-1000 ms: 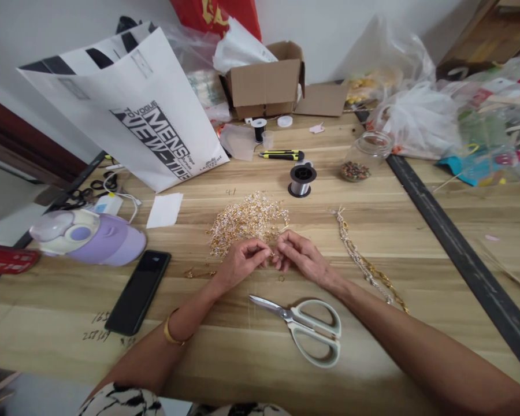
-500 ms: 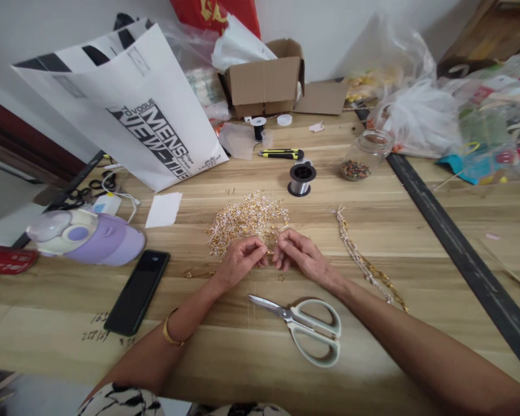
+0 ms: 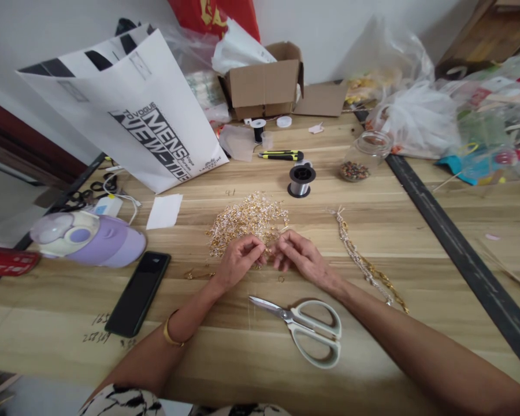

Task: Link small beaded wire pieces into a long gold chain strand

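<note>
My left hand (image 3: pixel 244 257) is closed in a pinch at the near edge of a pile of gold and clear beaded pieces (image 3: pixel 247 219). Something small and gold shows by its fingertips, too tiny to name. Close beside it, my right hand (image 3: pixel 297 252) is also pinched, and its fingers hide whatever they hold. A small gold ring (image 3: pixel 281 278) lies on the table just below the hands. Nearer to me rest open scissors (image 3: pixel 305 329) with pale handles. Right of my right hand lie gold and silvery beaded strands (image 3: pixel 364 260).
Beyond the pile stand a spool of clear line (image 3: pixel 301 180), a yellow-black cutter (image 3: pixel 281 155) and a jar of beads (image 3: pixel 364 159). A phone (image 3: pixel 137 293), a purple bottle (image 3: pixel 91 238) and a white bag (image 3: pixel 156 127) are on the left. A cardboard box (image 3: pixel 264 84) sits at the back.
Both hands stay almost in place, still pinched close together, with small finger shifts. The whole view has tilted very slightly; the objects on the table lie as before.
</note>
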Action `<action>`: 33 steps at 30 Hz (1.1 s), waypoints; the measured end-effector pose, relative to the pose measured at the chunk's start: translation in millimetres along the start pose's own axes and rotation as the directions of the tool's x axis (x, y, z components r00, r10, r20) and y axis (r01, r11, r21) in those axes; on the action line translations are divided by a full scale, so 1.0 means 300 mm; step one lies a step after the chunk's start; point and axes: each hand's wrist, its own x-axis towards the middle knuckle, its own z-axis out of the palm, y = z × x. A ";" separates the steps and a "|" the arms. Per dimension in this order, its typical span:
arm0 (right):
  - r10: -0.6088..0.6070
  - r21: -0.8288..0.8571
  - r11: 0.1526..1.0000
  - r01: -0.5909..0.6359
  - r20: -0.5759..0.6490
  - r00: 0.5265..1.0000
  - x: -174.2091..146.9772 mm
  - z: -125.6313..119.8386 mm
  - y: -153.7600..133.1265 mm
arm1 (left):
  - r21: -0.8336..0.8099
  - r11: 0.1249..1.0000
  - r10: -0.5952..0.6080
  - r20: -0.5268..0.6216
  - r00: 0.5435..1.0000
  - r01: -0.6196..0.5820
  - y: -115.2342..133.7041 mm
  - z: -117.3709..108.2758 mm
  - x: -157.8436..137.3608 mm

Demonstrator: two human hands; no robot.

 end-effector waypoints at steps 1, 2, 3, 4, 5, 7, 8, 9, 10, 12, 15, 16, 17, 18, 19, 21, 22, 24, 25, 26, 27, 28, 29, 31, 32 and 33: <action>-0.003 -0.015 1.000 0.002 -0.007 1.000 0.000 0.001 0.001 | -0.003 1.000 -0.005 -0.003 1.000 0.005 0.000 -0.001 0.000; -0.005 -0.032 0.999 0.004 -0.018 1.000 -0.001 0.002 0.001 | -0.005 1.000 -0.012 -0.006 1.000 0.012 0.001 -0.001 0.000; -0.008 -0.051 0.999 0.006 -0.033 0.999 -0.001 0.003 0.001 | -0.005 1.000 -0.020 -0.009 1.000 0.020 0.002 -0.002 -0.001; -0.014 -0.070 0.997 0.010 -0.052 0.999 -0.002 0.004 0.000 | -0.004 1.000 -0.028 -0.011 1.000 0.028 0.003 -0.002 0.000; -0.018 -0.093 0.996 0.012 -0.072 0.997 -0.003 0.005 -0.002 | 0.001 0.999 -0.033 -0.015 0.999 0.033 0.003 -0.003 0.000; -0.031 -0.144 0.989 0.016 -0.104 0.994 -0.007 0.009 -0.005 | 0.024 0.999 -0.028 -0.041 0.999 0.029 0.003 -0.005 0.001; -0.040 -0.172 0.985 0.021 -0.112 0.993 -0.009 0.011 -0.005 | 0.041 0.999 -0.018 -0.055 0.998 0.020 0.002 -0.006 0.002; -0.051 -0.202 0.979 0.028 -0.113 0.992 -0.012 0.014 -0.005 | 0.059 0.998 -0.004 -0.069 0.998 0.008 0.001 -0.007 0.002; -0.064 -0.236 0.971 0.037 -0.107 0.992 -0.015 0.016 -0.003 | 0.077 0.997 0.013 -0.081 0.997 -0.007 -0.001 -0.007 0.002; -0.105 -0.311 0.948 0.071 -0.093 0.990 -0.021 0.021 0.003 | 0.116 0.992 0.051 -0.101 0.994 -0.039 -0.003 -0.008 0.001; -0.207 -0.456 0.878 0.149 -0.082 0.975 -0.028 0.026 0.014 | 0.211 0.972 0.133 -0.130 0.983 -0.103 -0.002 -0.005 -0.006; -0.253 -0.508 0.842 0.181 -0.076 0.965 -0.030 0.027 0.017 | 0.254 0.959 0.168 -0.135 0.977 -0.129 -0.001 -0.004 -0.009; -0.298 -0.557 0.803 0.213 -0.065 0.952 -0.031 0.029 0.019 | 0.298 0.942 0.204 -0.135 0.969 -0.157 0.000 -0.001 -0.012; -0.339 -0.600 0.763 0.242 -0.052 0.939 -0.032 0.031 0.019 | 0.345 0.920 0.242 -0.131 0.961 -0.185 0.000 0.001 -0.015; -0.372 -0.633 0.727 0.265 -0.039 0.927 -0.033 0.032 0.020 | 0.390 0.896 0.279 -0.125 0.952 -0.212 -0.001 0.004 -0.018; -0.408 -0.678 0.673 0.295 -0.007 0.913 -0.035 0.035 0.019 | 0.461 0.849 0.343 -0.107 0.933 -0.259 -0.005 0.009 -0.023; -0.413 -0.695 0.652 0.304 0.010 0.911 -0.036 0.036 0.019 | 0.486 0.829 0.367 -0.099 0.925 -0.277 -0.008 0.012 -0.025; -0.404 -0.723 0.619 0.306 0.041 0.914 -0.038 0.036 0.019 | 0.520 0.800 0.397 -0.083 0.914 -0.301 -0.013 0.015 -0.028; -0.392 -0.736 0.607 0.299 0.049 0.919 -0.039 0.036 0.019 | 0.530 0.790 0.403 -0.072 0.912 -0.307 -0.015 0.016 -0.029; -0.378 -0.746 0.600 0.288 0.053 0.924 -0.041 0.035 0.020 | 0.539 0.783 0.404 -0.061 0.913 -0.311 -0.016 0.017 -0.030; -0.362 -0.754 0.597 0.275 0.052 0.931 -0.042 0.034 0.020 | 0.546 0.777 0.402 -0.049 0.915 -0.312 -0.017 0.017 -0.031; -0.346 -0.759 0.596 0.262 0.052 0.937 -0.044 0.033 0.019 | 0.550 0.775 0.396 -0.039 0.917 -0.311 -0.017 0.017 -0.032; -0.333 -0.763 0.594 0.255 0.056 0.941 -0.046 0.032 0.019 | 0.552 0.775 0.388 -0.031 0.921 -0.308 -0.017 0.016 -0.033; -0.317 -0.773 0.583 0.253 0.070 0.946 -0.049 0.031 0.017 | 0.552 0.781 0.367 -0.026 0.930 -0.292 -0.015 0.015 -0.034; -0.312 -0.780 0.573 0.251 0.076 0.947 -0.050 0.030 0.016 | 0.550 0.786 0.352 -0.022 0.936 -0.283 -0.015 0.014 -0.035; -0.308 -0.789 0.562 0.247 0.077 0.948 -0.051 0.030 0.016 | 0.546 0.792 0.337 -0.018 0.941 -0.274 -0.014 0.014 -0.035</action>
